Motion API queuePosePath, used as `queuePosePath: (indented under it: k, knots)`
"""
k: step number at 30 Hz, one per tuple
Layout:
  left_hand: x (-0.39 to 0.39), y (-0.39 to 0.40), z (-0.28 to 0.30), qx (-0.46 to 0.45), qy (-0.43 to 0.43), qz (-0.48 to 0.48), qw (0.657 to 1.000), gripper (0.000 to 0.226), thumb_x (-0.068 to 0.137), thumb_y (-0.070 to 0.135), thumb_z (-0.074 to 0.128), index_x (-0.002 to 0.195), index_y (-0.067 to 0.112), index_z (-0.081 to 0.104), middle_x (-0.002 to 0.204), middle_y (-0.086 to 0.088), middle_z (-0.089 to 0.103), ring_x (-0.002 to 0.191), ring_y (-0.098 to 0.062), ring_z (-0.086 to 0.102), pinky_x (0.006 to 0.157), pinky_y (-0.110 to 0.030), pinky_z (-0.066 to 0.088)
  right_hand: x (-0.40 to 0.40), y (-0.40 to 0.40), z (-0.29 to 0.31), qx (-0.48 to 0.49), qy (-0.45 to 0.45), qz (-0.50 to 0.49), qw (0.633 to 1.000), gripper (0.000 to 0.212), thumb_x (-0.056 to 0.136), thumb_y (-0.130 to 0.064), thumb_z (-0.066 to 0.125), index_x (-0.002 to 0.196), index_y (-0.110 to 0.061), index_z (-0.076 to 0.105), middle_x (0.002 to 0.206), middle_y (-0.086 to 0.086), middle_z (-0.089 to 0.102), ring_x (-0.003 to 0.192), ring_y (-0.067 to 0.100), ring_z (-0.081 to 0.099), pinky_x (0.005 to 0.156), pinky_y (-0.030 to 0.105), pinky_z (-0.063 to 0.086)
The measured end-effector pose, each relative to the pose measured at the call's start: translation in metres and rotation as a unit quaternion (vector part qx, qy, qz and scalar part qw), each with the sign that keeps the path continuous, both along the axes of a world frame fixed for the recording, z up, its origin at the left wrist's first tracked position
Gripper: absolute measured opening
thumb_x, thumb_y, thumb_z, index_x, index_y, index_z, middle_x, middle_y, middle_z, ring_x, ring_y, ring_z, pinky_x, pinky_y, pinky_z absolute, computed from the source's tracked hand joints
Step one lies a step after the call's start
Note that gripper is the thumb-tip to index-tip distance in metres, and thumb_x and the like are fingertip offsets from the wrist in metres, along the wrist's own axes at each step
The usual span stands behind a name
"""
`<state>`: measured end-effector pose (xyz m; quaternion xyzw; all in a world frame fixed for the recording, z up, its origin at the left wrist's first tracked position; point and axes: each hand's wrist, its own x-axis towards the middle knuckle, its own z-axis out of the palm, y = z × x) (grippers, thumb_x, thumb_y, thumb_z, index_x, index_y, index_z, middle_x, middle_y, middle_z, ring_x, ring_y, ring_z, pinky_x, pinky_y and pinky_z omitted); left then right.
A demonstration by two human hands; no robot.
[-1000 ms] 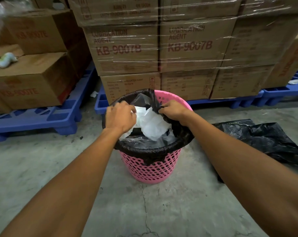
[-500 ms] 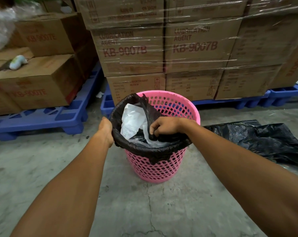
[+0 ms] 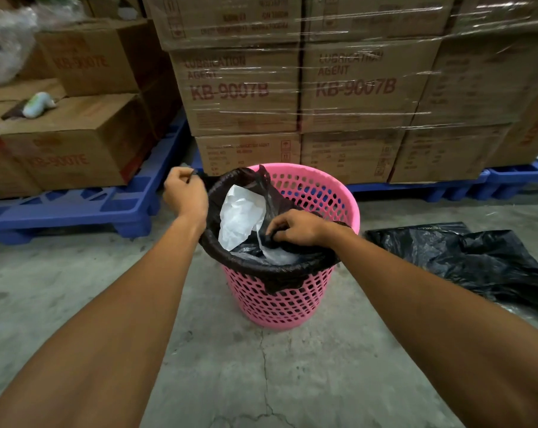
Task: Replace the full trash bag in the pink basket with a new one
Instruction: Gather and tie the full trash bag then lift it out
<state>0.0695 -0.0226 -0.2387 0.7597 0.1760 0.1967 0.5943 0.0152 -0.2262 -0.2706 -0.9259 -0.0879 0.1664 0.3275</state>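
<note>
A pink perforated basket (image 3: 292,304) stands on the concrete floor. A full black trash bag (image 3: 280,267) lines it, its rim still rolled over the near and left edge, pulled off the far right side. White crumpled paper (image 3: 239,214) shows inside. My left hand (image 3: 184,193) pinches the bag's edge at the far left and pulls it outward. My right hand (image 3: 295,227) grips gathered bag plastic over the middle of the opening. A loose black bag (image 3: 465,257) lies flat on the floor to the right.
Shrink-wrapped cardboard boxes (image 3: 292,88) on blue pallets (image 3: 76,208) stand right behind the basket. More boxes (image 3: 67,143) are stacked at the left. Cracked concrete floor (image 3: 261,366) lies in front.
My left hand has moved from the near-left rim up to the far left and pulled the bag's edge outward. My right hand still holds the gathered plastic, slightly further right.
</note>
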Motion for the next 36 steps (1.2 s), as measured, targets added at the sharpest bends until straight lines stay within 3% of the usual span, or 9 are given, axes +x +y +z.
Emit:
queuePosePath:
  k: [3,6,10,19,25,28,31,34,36]
  knots:
    - [-0.007,-0.038,0.027,0.075,-0.04,-0.11,0.99,0.018,0.085,0.007,0.054,0.08,0.02,0.066,0.072,0.01,0.062,0.077,-0.013,0.06,0.06,-0.018,0.045,0.006,-0.001,0.011,0.159,-0.047,-0.13,0.978,0.021,0.096,-0.011,0.055,0.107,-0.015,0.073,0.106,0.004,0.07,0.092,0.018,0.062,0.087,0.031,0.05]
    - [-0.007,-0.071,0.054,0.091,-0.054,-0.242,0.964,0.025,0.081,0.008,0.058,0.064,0.023,0.069,0.064,0.011,0.064,0.071,-0.011,0.061,0.071,-0.027,0.051,0.012,0.002,0.038,0.394,-0.05,-0.241,0.886,0.023,0.095,-0.002,0.052,0.1,-0.012,0.072,0.091,0.011,0.071,0.073,0.02,0.063,0.061,0.025,0.053]
    - [-0.013,-0.095,0.095,0.172,-0.128,-0.293,0.932,0.023,0.076,0.01,0.06,0.063,0.023,0.071,0.06,0.012,0.066,0.07,-0.009,0.066,0.072,-0.027,0.054,0.017,-0.009,0.073,0.522,-0.095,-0.274,0.802,0.031,0.092,0.006,0.049,0.093,-0.012,0.075,0.088,0.011,0.074,0.082,0.022,0.071,0.085,0.035,0.058]
    - [-0.008,-0.103,0.102,0.179,-0.108,-0.26,0.943,0.012,0.076,0.011,0.068,0.072,0.019,0.077,0.076,0.001,0.073,0.09,-0.021,0.07,0.081,-0.039,0.059,-0.003,-0.008,0.089,0.256,-0.073,-0.116,0.957,0.022,0.088,-0.01,0.068,0.11,-0.009,0.069,0.099,0.013,0.073,0.087,0.023,0.069,0.078,0.031,0.056]
    - [-0.015,-0.084,0.091,0.093,-0.063,-0.384,0.917,0.03,0.083,0.021,0.073,0.113,0.015,0.069,0.087,0.0,0.068,0.079,-0.012,0.065,0.078,-0.029,0.053,0.014,-0.005,0.086,0.384,-0.121,-0.272,0.874,0.02,0.094,-0.01,0.055,0.082,-0.01,0.072,0.07,0.01,0.074,0.06,0.019,0.07,0.052,0.032,0.055]
    - [-0.018,-0.058,0.085,0.144,0.126,-0.469,0.862,0.068,0.078,0.031,0.079,0.137,0.021,0.047,0.108,0.001,0.067,0.098,-0.017,0.068,0.08,-0.034,0.056,0.016,-0.008,0.093,0.425,-0.104,-0.311,0.843,0.025,0.096,-0.007,0.05,0.079,-0.015,0.067,0.061,0.003,0.066,0.043,0.012,0.057,0.04,0.018,0.044]
    - [-0.029,-0.056,0.066,0.239,0.256,-0.51,0.785,0.049,0.085,0.033,0.074,0.127,0.02,0.052,0.119,-0.006,0.064,0.096,-0.023,0.066,0.07,-0.039,0.061,0.016,-0.007,0.097,0.462,-0.088,-0.291,0.833,0.018,0.096,-0.005,0.052,0.098,-0.012,0.069,0.073,0.005,0.064,0.052,0.013,0.057,0.047,0.023,0.049]
    - [-0.026,-0.069,0.054,0.208,0.214,-0.426,0.854,0.02,0.099,0.013,0.047,0.114,0.005,0.057,0.12,-0.017,0.06,0.079,-0.026,0.061,0.04,-0.028,0.054,0.019,-0.009,0.093,0.45,-0.085,-0.237,0.857,0.034,0.092,-0.007,0.062,0.127,-0.009,0.06,0.098,0.009,0.069,0.068,0.018,0.066,0.068,0.03,0.058]
    - [-0.019,-0.072,0.059,0.154,0.166,-0.367,0.902,0.028,0.1,0.011,0.037,0.121,0.002,0.054,0.122,-0.016,0.052,0.084,-0.026,0.057,0.037,-0.03,0.054,0.021,-0.019,0.085,0.219,-0.166,-0.232,0.933,0.044,0.089,-0.031,0.068,0.13,-0.018,0.06,0.117,0.007,0.069,0.096,0.02,0.068,0.093,0.034,0.054]
